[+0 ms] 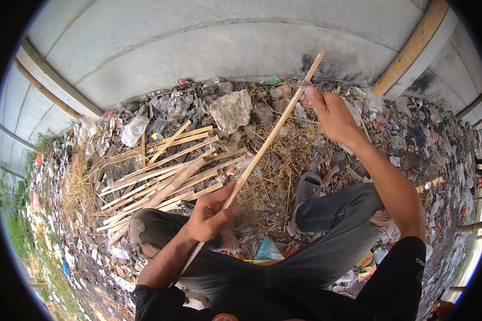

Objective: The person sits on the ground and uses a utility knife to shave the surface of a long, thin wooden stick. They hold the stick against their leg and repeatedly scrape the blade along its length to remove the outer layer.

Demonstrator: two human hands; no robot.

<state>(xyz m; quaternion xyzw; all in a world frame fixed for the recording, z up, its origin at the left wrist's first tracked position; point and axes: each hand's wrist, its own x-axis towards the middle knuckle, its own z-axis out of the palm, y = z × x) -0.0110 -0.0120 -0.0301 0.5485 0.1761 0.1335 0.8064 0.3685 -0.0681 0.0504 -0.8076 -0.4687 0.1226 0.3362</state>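
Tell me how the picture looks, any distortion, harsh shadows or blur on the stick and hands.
Head view: strong fisheye bending, the pale concrete wall curves and black corners frame it; soft even daylight, no hard shadows or glare; the long thin bamboo stick, left hand and right hand look sharp, rim litter smears.

Crumpled clear plastic bag at upper left of the litter, beside the sticks. Small green wrapper against the wall foot, top centre. Red wrapper scrap left of it. Teal flat packet between the knees. Orange-yellow wrappers at lower right. No signs, no screens.
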